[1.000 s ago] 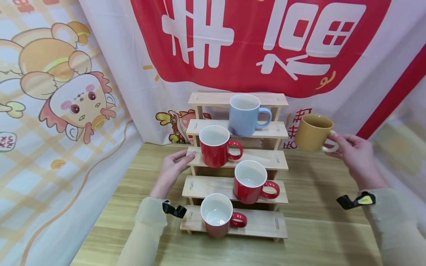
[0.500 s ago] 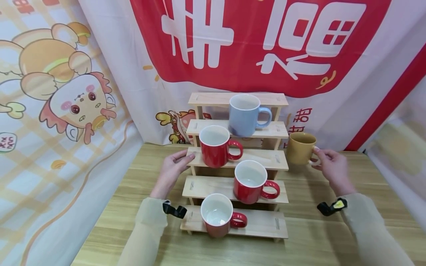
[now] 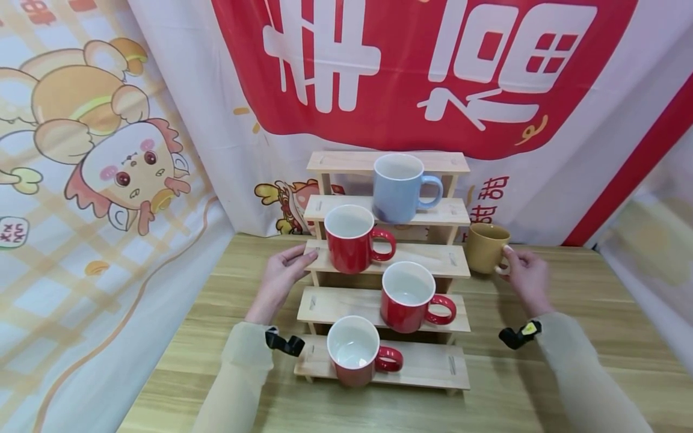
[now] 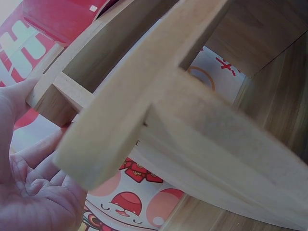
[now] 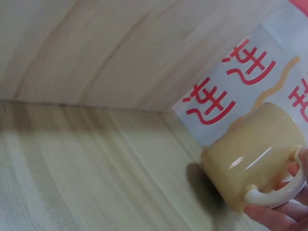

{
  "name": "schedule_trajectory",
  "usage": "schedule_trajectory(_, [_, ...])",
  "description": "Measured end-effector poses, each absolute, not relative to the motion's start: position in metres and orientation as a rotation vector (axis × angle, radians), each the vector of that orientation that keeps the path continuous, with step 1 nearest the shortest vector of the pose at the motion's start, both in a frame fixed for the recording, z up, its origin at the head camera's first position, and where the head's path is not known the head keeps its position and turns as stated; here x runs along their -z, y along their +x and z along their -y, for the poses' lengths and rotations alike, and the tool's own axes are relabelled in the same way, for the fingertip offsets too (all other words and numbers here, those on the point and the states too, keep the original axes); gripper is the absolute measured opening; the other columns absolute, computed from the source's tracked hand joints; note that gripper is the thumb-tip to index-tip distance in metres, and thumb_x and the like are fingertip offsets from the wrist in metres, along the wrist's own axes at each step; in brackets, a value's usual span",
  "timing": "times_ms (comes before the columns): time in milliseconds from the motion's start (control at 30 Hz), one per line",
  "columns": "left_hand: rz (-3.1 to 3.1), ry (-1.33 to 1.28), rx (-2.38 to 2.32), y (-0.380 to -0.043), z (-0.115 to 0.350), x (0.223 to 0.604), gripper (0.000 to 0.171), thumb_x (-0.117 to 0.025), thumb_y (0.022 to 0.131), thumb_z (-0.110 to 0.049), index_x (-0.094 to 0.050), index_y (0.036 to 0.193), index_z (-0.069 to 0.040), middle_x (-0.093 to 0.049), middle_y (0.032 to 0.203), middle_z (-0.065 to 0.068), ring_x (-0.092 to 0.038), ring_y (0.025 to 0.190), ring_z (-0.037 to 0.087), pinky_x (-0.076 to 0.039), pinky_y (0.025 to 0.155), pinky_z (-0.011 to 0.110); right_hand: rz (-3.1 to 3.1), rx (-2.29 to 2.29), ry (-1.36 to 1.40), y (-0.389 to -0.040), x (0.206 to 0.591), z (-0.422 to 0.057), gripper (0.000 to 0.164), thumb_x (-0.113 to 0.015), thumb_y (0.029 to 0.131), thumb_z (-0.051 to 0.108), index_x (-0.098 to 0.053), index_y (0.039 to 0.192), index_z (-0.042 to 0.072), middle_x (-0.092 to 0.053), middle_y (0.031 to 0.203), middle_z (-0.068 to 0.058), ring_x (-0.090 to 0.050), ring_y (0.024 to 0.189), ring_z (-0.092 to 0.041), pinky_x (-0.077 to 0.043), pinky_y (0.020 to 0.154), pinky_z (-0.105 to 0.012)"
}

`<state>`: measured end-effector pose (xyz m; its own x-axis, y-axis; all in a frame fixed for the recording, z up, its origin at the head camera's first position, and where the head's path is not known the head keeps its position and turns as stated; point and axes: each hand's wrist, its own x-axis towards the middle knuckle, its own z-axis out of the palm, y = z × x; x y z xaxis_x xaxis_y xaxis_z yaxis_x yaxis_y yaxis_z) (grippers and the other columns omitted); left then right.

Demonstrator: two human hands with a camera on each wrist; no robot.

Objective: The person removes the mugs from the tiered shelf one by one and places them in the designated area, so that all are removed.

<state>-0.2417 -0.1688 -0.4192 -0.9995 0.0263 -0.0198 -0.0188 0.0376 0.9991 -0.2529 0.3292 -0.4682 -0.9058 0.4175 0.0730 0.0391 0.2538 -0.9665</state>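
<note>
My right hand [image 3: 529, 278] pinches the white handle of a tan mug [image 3: 483, 251], low at the right side of a stepped wooden shelf [image 3: 335, 305]. In the right wrist view the mug [image 5: 260, 154] is just over the tabletop, with its shadow beside it; contact with the table is hard to tell. With thumb above and fingers below, my left hand [image 3: 278, 278] grips the left end of the shelf's middle step. A light blue mug [image 3: 396, 198] sits on an upper step. Three red mugs with white insides, one upper left [image 3: 349, 251], stand on lower steps.
Another red mug [image 3: 402, 311] is right of centre, and the lowest red mug [image 3: 349, 368] is near the front. The wood-grain table [image 3: 520, 373] extends around the shelf. Behind hangs a white cloth with a red panel [image 3: 400, 60]; a patterned cloth [image 3: 97, 180] hangs at left.
My right hand has carried the tan mug left and downward, from out at the right to low beside the shelf. The left hand and the other mugs have stayed put.
</note>
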Motion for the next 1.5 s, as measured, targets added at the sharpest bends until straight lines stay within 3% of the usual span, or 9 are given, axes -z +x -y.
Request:
schedule_trajectory(233, [-2.239, 0.007, -2.157, -0.241, 0.169, 0.419, 0.055, -0.074, 0.097, -0.028, -0.058, 0.140, 0.001, -0.064, 0.134, 0.018, -0.061, 0.121, 0.026, -0.054, 0.098, 0.035, 2.204, -1.598, -0.447, -0.255, 0.476, -0.326, 0.048, -0.061, 0.104, 0.032, -0.064, 0.119, -0.013, -0.073, 0.084, -0.006, -0.067, 0.058, -0.005, -0.058, 0.057, -0.020])
schedule_trajectory(433, [-2.238, -0.003, -2.147, -0.240, 0.169, 0.419, 0.056, -0.074, 0.097, -0.030, -0.057, 0.140, 0.001, -0.063, 0.134, 0.019, -0.061, 0.122, 0.027, -0.053, 0.100, 0.038, 2.185, -1.632, -0.424, -0.250, 0.479, -0.320, 0.045, -0.064, 0.102, 0.030, -0.066, 0.118, -0.013, -0.073, 0.094, -0.014, -0.070, 0.067, -0.008, -0.060, 0.065, -0.024])
schedule_trajectory(700, [-2.229, 0.000, -2.154, -0.240, 0.170, 0.418, 0.056, -0.073, 0.098, -0.029, -0.056, 0.141, 0.002, -0.062, 0.135, 0.019, -0.059, 0.124, 0.028, -0.052, 0.101, 0.038, 2.202, -1.590, -0.422, -0.240, 0.485, -0.311, 0.042, -0.065, 0.102, 0.026, -0.068, 0.115, -0.013, -0.073, 0.099, -0.021, -0.070, 0.070, -0.008, -0.061, 0.066, -0.025])
schedule_trajectory(1167, [-2.246, 0.007, -2.156, -0.242, 0.169, 0.416, 0.054, -0.073, 0.097, -0.028, -0.057, 0.140, 0.002, -0.063, 0.135, 0.019, -0.060, 0.123, 0.028, -0.051, 0.102, 0.043, 2.282, -1.478, -0.427, -0.228, 0.492, -0.307, 0.044, -0.064, 0.102, 0.033, -0.071, 0.114, -0.008, -0.072, 0.102, -0.023, -0.068, 0.066, -0.009, -0.054, 0.056, -0.015])
schedule_trajectory(1333, [-2.256, 0.018, -2.139, -0.241, 0.169, 0.417, 0.056, -0.073, 0.097, -0.030, -0.057, 0.141, 0.002, -0.061, 0.137, 0.019, -0.059, 0.124, 0.029, -0.052, 0.102, 0.041, 2.297, -1.501, -0.483, -0.226, 0.483, -0.308, 0.052, -0.065, 0.100, 0.042, -0.069, 0.123, -0.004, -0.072, 0.108, -0.015, -0.064, 0.078, -0.004, -0.053, 0.063, -0.014])
schedule_trajectory(1500, [-2.256, 0.014, -2.131, -0.240, 0.170, 0.417, 0.058, -0.073, 0.097, -0.031, -0.056, 0.142, 0.001, -0.061, 0.137, 0.019, -0.059, 0.125, 0.029, -0.052, 0.102, 0.041, 2.247, -1.522, -0.502, -0.226, 0.452, -0.308, 0.059, -0.068, 0.097, 0.047, -0.064, 0.136, 0.004, -0.068, 0.126, -0.013, -0.063, 0.101, -0.004, -0.050, 0.081, -0.014])
